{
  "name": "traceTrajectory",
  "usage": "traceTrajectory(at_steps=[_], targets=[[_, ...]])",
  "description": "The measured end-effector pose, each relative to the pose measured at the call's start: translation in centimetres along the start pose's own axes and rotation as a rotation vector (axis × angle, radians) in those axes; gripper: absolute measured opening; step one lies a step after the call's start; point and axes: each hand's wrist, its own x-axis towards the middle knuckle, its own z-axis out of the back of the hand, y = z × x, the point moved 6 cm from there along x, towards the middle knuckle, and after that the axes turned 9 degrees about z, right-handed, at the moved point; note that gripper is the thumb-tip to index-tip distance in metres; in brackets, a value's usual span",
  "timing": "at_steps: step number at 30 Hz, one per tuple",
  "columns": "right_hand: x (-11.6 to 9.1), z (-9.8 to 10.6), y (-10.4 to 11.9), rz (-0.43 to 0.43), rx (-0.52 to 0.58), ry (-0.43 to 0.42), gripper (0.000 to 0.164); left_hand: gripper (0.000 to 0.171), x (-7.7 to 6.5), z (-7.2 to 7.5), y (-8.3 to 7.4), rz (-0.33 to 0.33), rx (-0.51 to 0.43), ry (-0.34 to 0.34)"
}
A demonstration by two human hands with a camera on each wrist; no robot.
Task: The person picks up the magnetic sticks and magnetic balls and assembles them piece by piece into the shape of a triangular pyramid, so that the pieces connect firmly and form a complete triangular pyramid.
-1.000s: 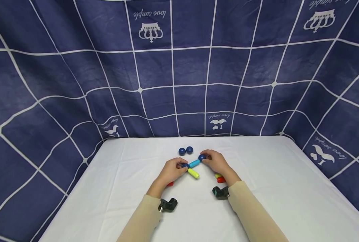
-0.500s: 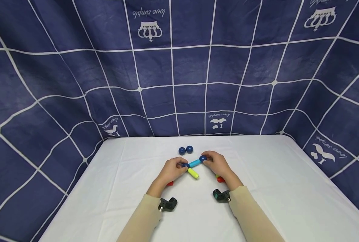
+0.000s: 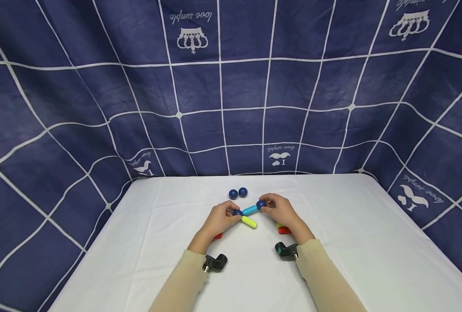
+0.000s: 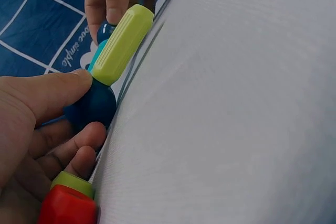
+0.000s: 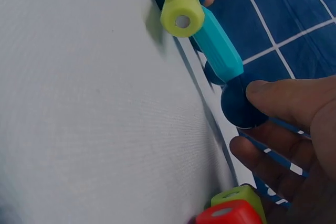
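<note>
My left hand pinches a dark blue ball between thumb and fingers. From this ball a light blue rod runs to a second dark blue ball. That second ball is pinched by my right hand. A yellow-green rod also sticks out from the left ball, angled toward the body, with a silver disc in its free end. The joined pieces lie low over the white table; whether they touch it I cannot tell.
Two loose dark blue balls, a left one and a right one, sit behind the hands. Beside the left hand lie red and yellow-green pieces. A red rod and a yellow-green rod lie beneath the right hand.
The right hand and its ball have shifted slightly toward the body, so the light blue rod lies a little flatter across. The left hand has kept almost the same place, with its grip unchanged.
</note>
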Motion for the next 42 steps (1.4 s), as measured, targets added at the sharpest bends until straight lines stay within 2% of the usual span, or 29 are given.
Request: traceTrajectory(at_steps=[11, 21, 30, 35, 42], targets=[[-0.1, -0.2, -0.2, 0.029, -0.017, 0.002, 0.032, 0.025, 0.3, -0.1, 0.3, 0.005, 0.009, -0.001], [0.2, -0.2, 0.4, 0.042, -0.091, -0.027, 0.034, 0.027, 0.3, 0.2, 0.0, -0.008, 0.001, 0.028], [0.2, -1.1, 0.1, 0.031, -0.168, -0.028, 0.037, 0.028, 0.1, 0.0, 0.5, 0.009, -0.017, 0.044], [-0.1, -1.3, 0.4, 0.023, -0.162, -0.013, 0.04, 0.028, -0.1, 0.0, 0.8, 0.022, -0.011, 0.046], [0.5, -0.6, 0.5, 0.003, -0.134, -0.023, 0.04, 0.028, 0.1, -0.1, 0.2, 0.015, -0.012, 0.046]])
